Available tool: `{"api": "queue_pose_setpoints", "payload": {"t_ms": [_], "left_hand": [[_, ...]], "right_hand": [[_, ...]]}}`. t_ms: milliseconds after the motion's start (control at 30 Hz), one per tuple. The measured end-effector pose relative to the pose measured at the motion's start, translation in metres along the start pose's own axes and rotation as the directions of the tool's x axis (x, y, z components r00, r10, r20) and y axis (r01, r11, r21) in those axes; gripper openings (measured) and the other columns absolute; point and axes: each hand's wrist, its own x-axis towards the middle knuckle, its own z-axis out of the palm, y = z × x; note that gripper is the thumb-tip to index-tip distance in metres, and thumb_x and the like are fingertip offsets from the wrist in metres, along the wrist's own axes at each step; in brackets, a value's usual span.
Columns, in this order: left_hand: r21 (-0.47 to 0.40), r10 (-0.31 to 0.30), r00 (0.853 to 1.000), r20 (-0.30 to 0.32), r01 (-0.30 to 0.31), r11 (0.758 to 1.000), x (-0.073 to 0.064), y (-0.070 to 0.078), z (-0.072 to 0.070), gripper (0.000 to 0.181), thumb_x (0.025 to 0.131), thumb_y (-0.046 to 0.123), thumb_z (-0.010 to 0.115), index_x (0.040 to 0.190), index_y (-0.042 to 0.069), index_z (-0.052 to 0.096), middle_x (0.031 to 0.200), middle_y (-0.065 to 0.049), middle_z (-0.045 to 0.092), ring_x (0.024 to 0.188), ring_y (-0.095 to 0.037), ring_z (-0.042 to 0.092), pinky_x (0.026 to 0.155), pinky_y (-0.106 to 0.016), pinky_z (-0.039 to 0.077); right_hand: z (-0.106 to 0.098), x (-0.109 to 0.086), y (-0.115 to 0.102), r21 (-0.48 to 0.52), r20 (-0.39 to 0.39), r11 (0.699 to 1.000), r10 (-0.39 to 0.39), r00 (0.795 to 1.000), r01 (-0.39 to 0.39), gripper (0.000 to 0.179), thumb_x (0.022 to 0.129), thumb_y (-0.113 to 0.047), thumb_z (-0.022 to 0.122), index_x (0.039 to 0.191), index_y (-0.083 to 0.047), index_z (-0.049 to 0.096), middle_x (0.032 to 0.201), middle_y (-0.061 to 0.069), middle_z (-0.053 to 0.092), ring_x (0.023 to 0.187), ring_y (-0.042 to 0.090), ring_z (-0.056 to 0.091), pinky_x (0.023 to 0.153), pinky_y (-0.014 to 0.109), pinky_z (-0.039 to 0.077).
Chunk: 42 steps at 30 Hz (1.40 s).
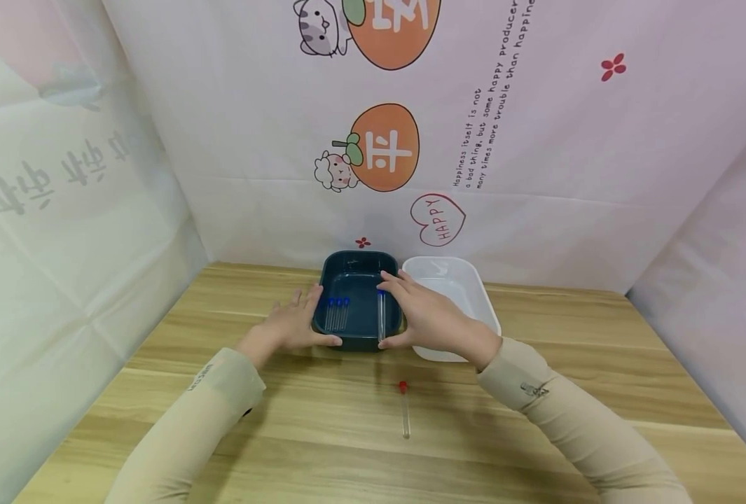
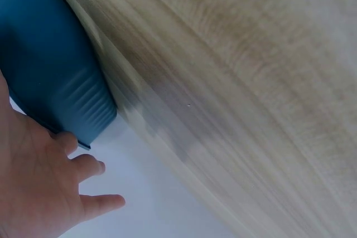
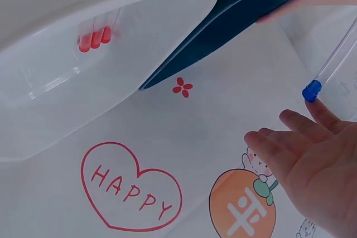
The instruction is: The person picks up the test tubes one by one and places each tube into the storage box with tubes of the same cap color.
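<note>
My right hand (image 1: 432,315) pinches a blue-capped test tube (image 1: 382,316) lengthwise over the dark blue basin (image 1: 356,343). A fingertip presses its blue cap, and the thumb is at the clear end. In the right wrist view the same tube (image 3: 334,54) slants down to the right hand (image 3: 318,160). My left hand (image 1: 291,325) rests at the basin's near left corner, thumb by the front rim and the other fingers spread along the left wall. The left wrist view has the left hand (image 2: 44,176) against the basin's outside (image 2: 61,59). Three blue-capped tubes (image 1: 337,315) lie inside at the left.
Right beside the dark basin stands a white basin (image 1: 489,301), with three red-capped tubes (image 3: 96,38) inside. Another red-capped test tube (image 1: 405,413) lies on the wooden table (image 1: 322,434) in front. A printed cloth (image 1: 253,140) hangs right behind the basins.
</note>
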Motion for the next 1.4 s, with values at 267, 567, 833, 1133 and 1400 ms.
{"api": "queue_pose_setpoints", "payload": {"t_ms": [267, 567, 833, 1133, 1400], "left_hand": [[0.002, -0.001, 1.000, -0.009, 0.001, 1.000, -0.002, 0.002, -0.001, 0.127, 0.082, 0.080, 0.064, 0.166, 0.009, 0.001, 0.171, -0.016, 0.006, 0.155, -0.042, 0.005, 0.115, -0.073, 0.007], [0.003, 0.001, 1.000, -0.008, -0.001, 1.000, -0.001, 0.002, -0.001, 0.127, 0.082, 0.080, 0.063, 0.166, 0.008, 0.001, 0.171, -0.015, 0.005, 0.155, -0.042, 0.006, 0.115, -0.073, 0.007], [0.008, 0.001, 1.000, -0.011, -0.001, 1.000, 0.000, 0.001, 0.000, 0.127, 0.082, 0.080, 0.064, 0.166, 0.008, 0.002, 0.171, -0.015, 0.006, 0.155, -0.043, 0.006, 0.115, -0.074, 0.007], [0.007, -0.002, 1.000, 0.003, 0.002, 1.000, 0.000, 0.001, 0.000, 0.126, 0.082, 0.080, 0.063, 0.166, 0.011, 0.000, 0.171, -0.013, 0.005, 0.155, -0.040, 0.004, 0.116, -0.072, 0.006], [0.020, 0.001, 1.000, -0.003, -0.001, 1.000, 0.001, -0.001, 0.000, 0.128, 0.080, 0.083, 0.062, 0.166, 0.009, 0.001, 0.171, -0.014, 0.006, 0.155, -0.041, 0.005, 0.115, -0.073, 0.008]], "right_hand": [[0.004, 0.012, 0.000, 0.009, 0.009, 1.000, 0.014, 1.000, -0.014, 0.097, 0.081, -0.049, 0.087, 0.154, -0.005, 0.042, 0.167, 0.013, 0.027, 0.153, 0.036, 0.021, 0.110, 0.056, 0.040], [0.007, 0.026, 0.001, 0.027, 0.007, 0.999, 0.023, 1.000, -0.023, 0.100, 0.081, -0.049, 0.086, 0.156, -0.004, 0.039, 0.166, 0.013, 0.030, 0.153, 0.037, 0.023, 0.109, 0.057, 0.041], [0.009, 0.035, 0.002, 0.063, 0.028, 0.996, 0.056, 0.998, -0.058, 0.102, 0.081, -0.049, 0.086, 0.158, -0.005, 0.034, 0.164, 0.019, 0.030, 0.149, 0.041, 0.030, 0.104, 0.058, 0.046], [0.018, 0.044, 0.005, 0.106, 0.064, 0.988, 0.104, 0.993, -0.110, 0.101, 0.083, -0.048, 0.085, 0.160, -0.009, 0.033, 0.164, 0.022, 0.029, 0.146, 0.042, 0.036, 0.106, 0.058, 0.044], [0.025, 0.052, 0.008, 0.133, 0.079, 0.981, 0.135, 0.988, -0.145, 0.100, 0.083, -0.046, 0.086, 0.160, -0.008, 0.033, 0.163, 0.022, 0.031, 0.143, 0.041, 0.041, 0.109, 0.057, 0.042]]}}
